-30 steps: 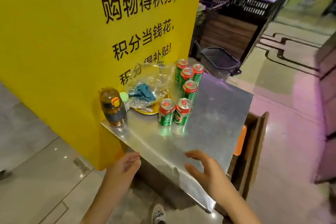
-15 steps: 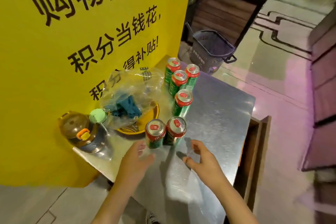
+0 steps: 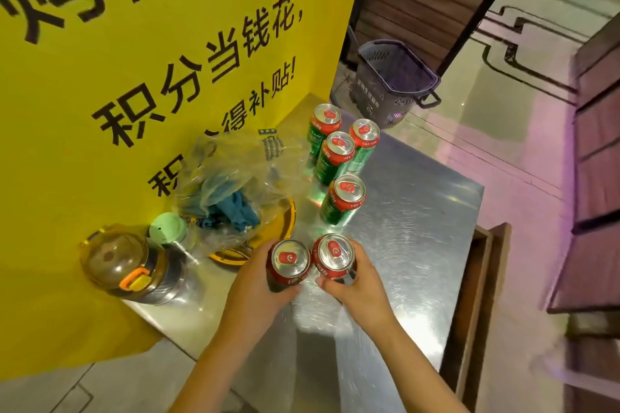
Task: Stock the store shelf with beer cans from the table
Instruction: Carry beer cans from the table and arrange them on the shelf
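Left hand grips one beer can; right hand grips its neighbour. Fingers curl round both. Lifted together off the steel counter, the touching cans could knock and slip

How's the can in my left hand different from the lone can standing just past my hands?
The near can is gripped by the left hand, while the lone can stands untouched on the metal table. The near can is paired with another can in the right hand; the lone can stands apart. The near can's side is mostly covered; the lone can's green side shows. Both are upright with red-ringed silver tops.
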Tool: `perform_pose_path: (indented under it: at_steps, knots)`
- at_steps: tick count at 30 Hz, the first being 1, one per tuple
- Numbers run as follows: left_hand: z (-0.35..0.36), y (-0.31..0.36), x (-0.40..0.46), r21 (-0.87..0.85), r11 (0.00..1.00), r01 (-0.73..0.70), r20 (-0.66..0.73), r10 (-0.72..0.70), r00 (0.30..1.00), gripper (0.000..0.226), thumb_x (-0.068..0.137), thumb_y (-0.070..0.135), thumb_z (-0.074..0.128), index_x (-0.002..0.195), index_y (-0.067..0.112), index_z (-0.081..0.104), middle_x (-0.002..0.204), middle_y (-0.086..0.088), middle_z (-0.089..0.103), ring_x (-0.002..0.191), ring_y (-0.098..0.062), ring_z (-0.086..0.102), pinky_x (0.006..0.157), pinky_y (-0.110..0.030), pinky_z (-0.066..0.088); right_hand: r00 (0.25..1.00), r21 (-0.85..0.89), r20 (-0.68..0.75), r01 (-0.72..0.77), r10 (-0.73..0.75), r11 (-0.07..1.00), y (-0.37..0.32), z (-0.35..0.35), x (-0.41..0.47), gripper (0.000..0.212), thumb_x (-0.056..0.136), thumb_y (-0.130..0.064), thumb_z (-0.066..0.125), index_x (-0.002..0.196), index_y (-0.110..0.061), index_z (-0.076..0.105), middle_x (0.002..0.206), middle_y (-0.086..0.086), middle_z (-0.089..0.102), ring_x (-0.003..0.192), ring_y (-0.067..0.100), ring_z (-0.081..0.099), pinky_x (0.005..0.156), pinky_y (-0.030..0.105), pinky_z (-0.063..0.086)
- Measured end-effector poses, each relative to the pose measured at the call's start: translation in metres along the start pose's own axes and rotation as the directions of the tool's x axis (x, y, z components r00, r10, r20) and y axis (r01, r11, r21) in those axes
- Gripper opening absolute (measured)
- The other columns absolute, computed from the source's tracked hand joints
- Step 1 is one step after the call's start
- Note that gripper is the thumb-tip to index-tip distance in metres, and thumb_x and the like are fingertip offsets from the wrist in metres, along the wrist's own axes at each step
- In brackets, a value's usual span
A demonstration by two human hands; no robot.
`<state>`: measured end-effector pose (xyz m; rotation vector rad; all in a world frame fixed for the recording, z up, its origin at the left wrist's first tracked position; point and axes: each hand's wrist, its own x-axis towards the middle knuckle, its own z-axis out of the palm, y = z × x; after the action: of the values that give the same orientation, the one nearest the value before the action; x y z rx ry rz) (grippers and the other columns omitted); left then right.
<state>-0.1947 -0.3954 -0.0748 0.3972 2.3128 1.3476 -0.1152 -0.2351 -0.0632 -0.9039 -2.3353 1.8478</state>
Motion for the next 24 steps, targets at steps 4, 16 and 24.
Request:
perform_pose_path:
  at_steps: [4, 16, 24]
  knots:
    - [-0.006, 0.007, -0.003, 0.060, 0.998, -0.033, -0.032, 0.035, 0.999, 0.070, 0.062, 0.032, 0.085, 0.121, 0.039, 0.047, 0.109, 0.026, 0.058, 0.104, 0.002, 0.055, 0.078, -0.007, 0.038, 1.000, 0.040, 0.014, -0.004, 0.004, 0.999, -0.003, -0.003, -0.001, 0.062, 0.070, 0.003, 0.077, 0.115, -0.030, 0.051, 0.109, -0.008, 0.064, 0.098, -0.007, 0.060, 0.078, 0.005, 0.043]
    - [-0.020, 0.031, -0.088, -0.151, 0.988, 0.041, -0.151, -0.064, 0.986, 0.058, 0.058, 0.030, 0.088, 0.102, 0.043, 0.054, 0.095, 0.026, 0.065, 0.094, 0.008, 0.057, 0.077, -0.012, 0.042, 0.998, 0.167, 0.055, -0.048, 0.039, 0.985, -0.001, -0.051, -0.070, 0.062, 0.054, -0.005, 0.088, 0.105, -0.028, 0.061, 0.097, -0.012, 0.070, 0.093, 0.000, 0.064, 0.075, 0.014, 0.049]
    - [-0.007, 0.066, -0.199, -0.521, 0.854, 0.015, -0.336, -0.221, 0.915, 0.070, 0.046, 0.042, 0.088, 0.107, 0.032, 0.058, 0.094, 0.022, 0.069, 0.085, 0.006, 0.063, 0.075, -0.022, 0.045, 0.950, 0.279, 0.300, 0.001, -0.088, 0.960, -0.015, -0.070, -0.119, 0.080, 0.038, -0.037, 0.085, 0.114, -0.030, 0.062, 0.108, -0.002, 0.070, 0.101, 0.016, 0.066, 0.087, 0.037, 0.054]
